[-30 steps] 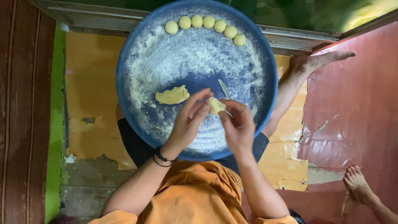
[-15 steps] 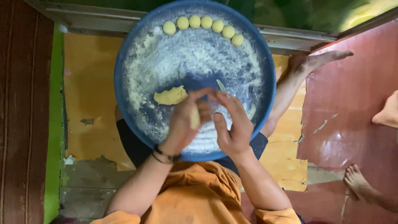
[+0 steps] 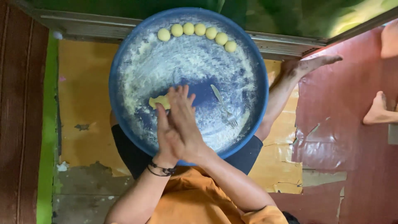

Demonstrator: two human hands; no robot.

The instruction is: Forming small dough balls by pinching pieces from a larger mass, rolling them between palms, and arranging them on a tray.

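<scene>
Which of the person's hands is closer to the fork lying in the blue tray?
The right hand. It lies pressed over the left hand, on the side toward the fork; the left sits farther off, nearer the lump of dough.

Over a floured blue tray [image 3: 124,79], the right hand [image 3: 184,120] lies pressed flat against the left hand [image 3: 166,137], beside a dough lump [image 3: 157,101], fork [image 3: 224,105] and seven dough balls [image 3: 199,30].

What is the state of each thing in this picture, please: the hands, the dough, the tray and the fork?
left hand: flat, pressed palm to palm against the other
right hand: flat, lying over the left
dough lump: flattened, on the tray, partly behind the fingers
dough balls: seven, round, in a row along the far rim
blue tray: floured
fork: lying flat, unheld
</scene>
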